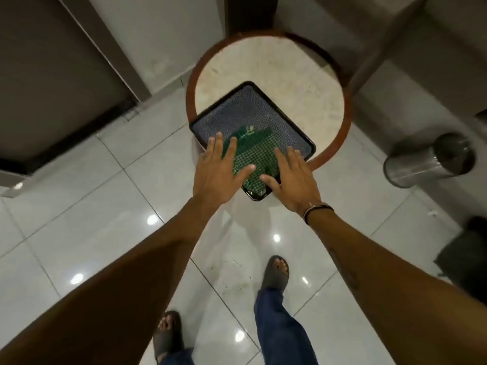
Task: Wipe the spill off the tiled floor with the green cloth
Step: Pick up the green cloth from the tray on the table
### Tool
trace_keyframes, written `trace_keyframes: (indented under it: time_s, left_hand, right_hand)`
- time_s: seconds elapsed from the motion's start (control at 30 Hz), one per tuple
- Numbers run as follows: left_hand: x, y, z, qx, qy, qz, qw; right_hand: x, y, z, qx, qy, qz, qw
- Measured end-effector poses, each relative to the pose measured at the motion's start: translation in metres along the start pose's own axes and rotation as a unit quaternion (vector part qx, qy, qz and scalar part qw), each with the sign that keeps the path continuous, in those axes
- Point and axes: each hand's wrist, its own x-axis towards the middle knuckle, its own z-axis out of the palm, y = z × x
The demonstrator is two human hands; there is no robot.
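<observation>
A folded green cloth (253, 151) lies on a black patterned tray (253, 109) that sits on a round stone-topped table (268, 67) with a brown rim. My left hand (218, 172) hovers over the cloth's left side, fingers spread, holding nothing. My right hand (292, 177) hovers at the cloth's right side, fingers apart as well. Down on the glossy tiled floor (79, 206), a greenish smear with small scattered bits, the spill (234, 277), lies just left of my right foot.
A metal bin (429, 159) stands to the right of the table. A dark object (466, 256) sits at the far right edge. Grey walls and a dark door panel (52, 75) close off the left and back. My feet in sandals (274, 275) stand on the tiles.
</observation>
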Motion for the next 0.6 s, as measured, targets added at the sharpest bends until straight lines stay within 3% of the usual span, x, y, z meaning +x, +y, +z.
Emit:
trace_keyframes:
  time_s: [0.13, 0.27, 0.37, 0.5, 0.6]
  left_hand:
    - [0.062, -0.006, 0.058, 0.006, 0.006, -0.049, 0.999]
    - [0.097, -0.012, 0.095, 0.055, 0.014, -0.084, 0.995]
    - [0.111, -0.012, 0.097, 0.06, 0.032, -0.094, 0.993]
    - [0.108, -0.009, 0.074, -0.075, 0.017, -0.054, 0.996]
    - [0.076, -0.003, 0.04, -0.252, 0.025, -0.084, 0.964]
  right_hand:
    - [0.069, 0.032, 0.047, 0.0, 0.0, 0.017, 1.0]
    - [0.102, 0.04, 0.073, -0.01, 0.056, 0.064, 0.996]
    - [0.112, 0.037, 0.073, 0.054, 0.064, 0.074, 0.994]
    - [0.103, 0.029, 0.049, 0.266, 0.074, 0.13, 0.952]
    - [0.069, 0.016, 0.017, 0.426, 0.055, 0.166, 0.888]
